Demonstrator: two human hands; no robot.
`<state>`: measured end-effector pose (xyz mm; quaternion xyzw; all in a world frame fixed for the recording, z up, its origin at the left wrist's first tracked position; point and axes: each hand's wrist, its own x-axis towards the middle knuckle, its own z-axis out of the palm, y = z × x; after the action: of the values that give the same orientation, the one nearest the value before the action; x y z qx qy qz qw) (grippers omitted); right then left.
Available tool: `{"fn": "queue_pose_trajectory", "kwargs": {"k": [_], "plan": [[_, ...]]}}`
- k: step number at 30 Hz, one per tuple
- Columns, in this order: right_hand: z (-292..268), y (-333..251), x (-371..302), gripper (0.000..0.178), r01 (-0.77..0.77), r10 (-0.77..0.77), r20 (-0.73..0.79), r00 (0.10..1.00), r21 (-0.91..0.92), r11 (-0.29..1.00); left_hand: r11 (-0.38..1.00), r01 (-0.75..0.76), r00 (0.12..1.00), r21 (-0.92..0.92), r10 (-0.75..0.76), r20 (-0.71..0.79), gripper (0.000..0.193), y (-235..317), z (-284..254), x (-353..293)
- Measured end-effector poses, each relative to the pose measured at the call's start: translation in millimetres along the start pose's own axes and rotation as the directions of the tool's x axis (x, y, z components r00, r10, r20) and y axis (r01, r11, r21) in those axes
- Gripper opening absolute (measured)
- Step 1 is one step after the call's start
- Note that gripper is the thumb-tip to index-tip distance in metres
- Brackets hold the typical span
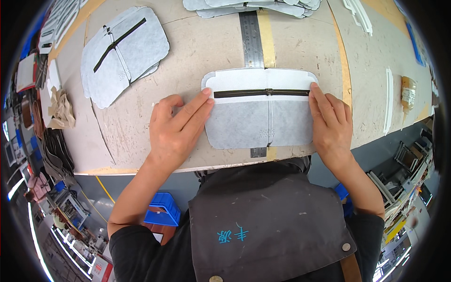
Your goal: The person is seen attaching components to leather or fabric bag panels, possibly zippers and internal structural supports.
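Observation:
In front of me lies a grey, rounded-corner panel (239, 123) with a white upper band. A dark zipper strip (242, 93) runs across it, and a seam line goes down its middle. My left hand (176, 124) presses two outstretched fingers on its left edge, at the zipper strip's end. The outstretched fingers of my right hand (331, 120) rest on the right edge, level with the other end; the thumb is hidden. Under the panel a steel ruler (252, 42) shows above and below, beside a yellow tape strip (267, 40).
Similar panels with a dark slit lie stacked (124, 56) at the left, and another pile (253, 8) sits at the far edge. Crumpled brown paper (61, 110) is at far left. White strips (389, 101) and a glue bottle (408, 94) lie right. Below stands a blue bin (163, 209).

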<state>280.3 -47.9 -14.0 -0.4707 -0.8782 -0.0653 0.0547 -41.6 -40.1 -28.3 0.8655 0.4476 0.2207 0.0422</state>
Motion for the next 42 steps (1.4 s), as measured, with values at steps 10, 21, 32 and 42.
{"fn": "queue_pose_trajectory", "kwargs": {"k": [10,21,32,42], "plan": [[3,7,-6,0.049,-0.031,0.033,-0.01,0.999,0.166,0.986,0.992,-0.018,0.985,0.124,-0.004,0.171,0.044,0,-15,-1],[6,17,8,0.035,-0.004,0.032,-0.111,0.993,0.246,0.969,0.991,0.134,0.976,-0.016,-0.129,0.175,0.038,3,-14,-5],[13,17,7,0.025,-0.161,0.271,-0.168,0.948,0.481,0.862,0.962,0.207,0.977,-0.178,-0.212,-0.012,0.02,15,1,15],[12,6,3,0.028,-0.149,0.317,-0.195,0.928,0.587,0.796,0.942,0.078,0.992,-0.327,-0.106,-0.067,0.021,42,19,51]]}}
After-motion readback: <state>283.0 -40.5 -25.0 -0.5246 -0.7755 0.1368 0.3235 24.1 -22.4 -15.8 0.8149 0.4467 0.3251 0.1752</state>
